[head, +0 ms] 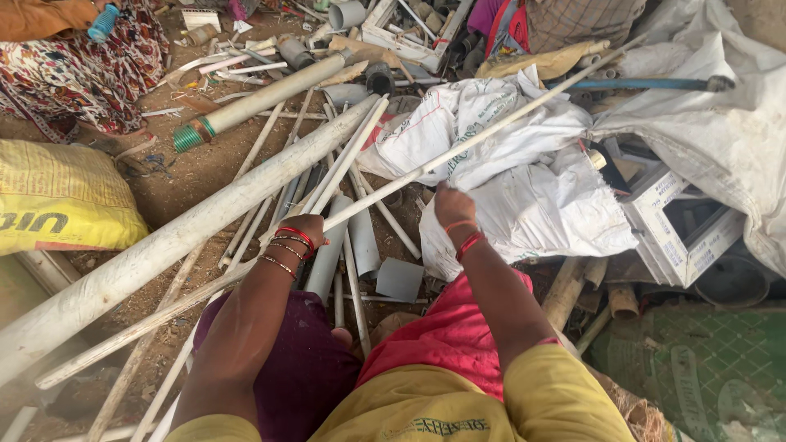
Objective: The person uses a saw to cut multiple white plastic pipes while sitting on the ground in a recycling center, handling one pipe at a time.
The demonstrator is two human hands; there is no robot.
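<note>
Gripping a long thin white pipe [491, 129] with left hand [304, 231] and right hand [453, 205] closed around it, a person lifts it above piled scrap pipes [164, 245] and white sacks [524, 205].

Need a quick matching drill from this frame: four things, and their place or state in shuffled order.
1. thin white pipe
2. yellow sack
3. thick grey pipe
4. green-capped pipe

A. lies at the far left
B. gripped by both hands, left and right
C. lies at the top, near a patterned garment
D. runs diagonally left of the left hand

Pairs: 1-B, 2-A, 3-D, 4-C
</note>
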